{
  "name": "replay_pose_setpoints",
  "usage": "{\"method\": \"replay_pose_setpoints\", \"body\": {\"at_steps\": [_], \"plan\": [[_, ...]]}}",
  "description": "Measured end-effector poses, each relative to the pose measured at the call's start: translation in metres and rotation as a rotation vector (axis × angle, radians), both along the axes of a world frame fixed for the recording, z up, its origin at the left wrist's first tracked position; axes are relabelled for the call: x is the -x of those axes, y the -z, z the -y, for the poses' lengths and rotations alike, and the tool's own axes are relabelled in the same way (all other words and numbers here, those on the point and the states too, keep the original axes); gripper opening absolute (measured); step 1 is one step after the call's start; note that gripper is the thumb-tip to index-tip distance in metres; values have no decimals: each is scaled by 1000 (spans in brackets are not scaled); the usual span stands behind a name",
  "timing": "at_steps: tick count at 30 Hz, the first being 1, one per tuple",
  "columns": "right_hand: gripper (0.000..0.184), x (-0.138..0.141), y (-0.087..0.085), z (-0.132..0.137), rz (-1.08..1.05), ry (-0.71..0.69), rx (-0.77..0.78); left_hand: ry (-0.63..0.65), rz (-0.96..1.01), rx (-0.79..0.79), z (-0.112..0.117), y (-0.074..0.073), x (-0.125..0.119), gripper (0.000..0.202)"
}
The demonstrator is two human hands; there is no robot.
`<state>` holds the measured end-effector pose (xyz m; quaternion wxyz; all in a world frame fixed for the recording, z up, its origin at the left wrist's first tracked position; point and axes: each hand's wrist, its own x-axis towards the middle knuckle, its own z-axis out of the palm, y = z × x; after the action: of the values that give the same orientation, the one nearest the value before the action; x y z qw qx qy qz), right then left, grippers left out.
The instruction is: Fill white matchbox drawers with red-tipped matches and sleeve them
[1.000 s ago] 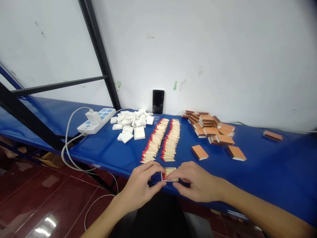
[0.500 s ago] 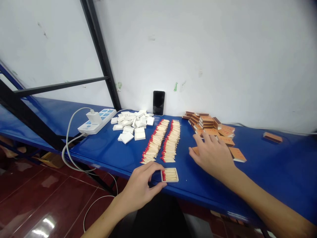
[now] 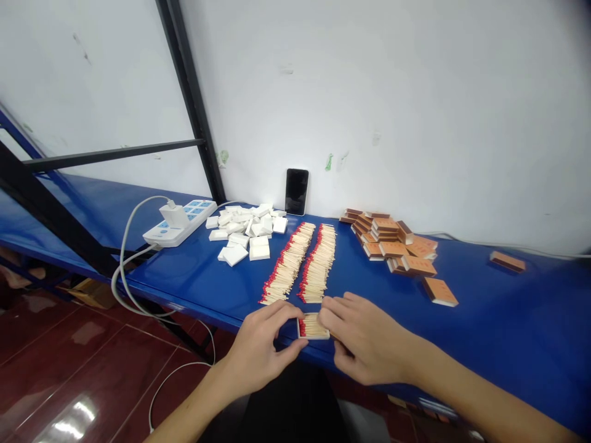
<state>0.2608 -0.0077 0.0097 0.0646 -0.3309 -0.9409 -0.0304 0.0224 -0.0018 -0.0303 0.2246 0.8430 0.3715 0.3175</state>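
Observation:
My left hand (image 3: 268, 338) pinches the left end of a small white matchbox tray (image 3: 329, 336) at the table's front edge. Red-headed matches (image 3: 310, 326) lie side by side inside it, heads to the left. My right hand (image 3: 364, 338) is curled closed at the tray's right end, around a matchbox sleeve (image 3: 338, 336) that its fingers mostly hide. Just beyond the tray, two long rows of matches, a left row (image 3: 289, 264) and a right row (image 3: 317, 264), run away from me.
White trays (image 3: 249, 227) are heaped at the back left, beside a power strip (image 3: 180, 223) with a plugged-in charger. A phone (image 3: 296, 191) leans on the wall. Orange sleeves (image 3: 392, 237) are piled right of the matches; a single sleeve (image 3: 508, 261) lies farther right.
My right hand has come from the sleeve pile, left and towards me, to the tray's right end, bringing a sleeve. My left hand keeps its grip on the tray.

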Motion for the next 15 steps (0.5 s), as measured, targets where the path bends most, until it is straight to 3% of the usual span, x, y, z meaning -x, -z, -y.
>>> {"method": "replay_pose_setpoints", "body": {"at_steps": [15], "plan": [[22,-3,7,-4,-180,-51,112,0,12,-23,-1,4,1,24]]}}
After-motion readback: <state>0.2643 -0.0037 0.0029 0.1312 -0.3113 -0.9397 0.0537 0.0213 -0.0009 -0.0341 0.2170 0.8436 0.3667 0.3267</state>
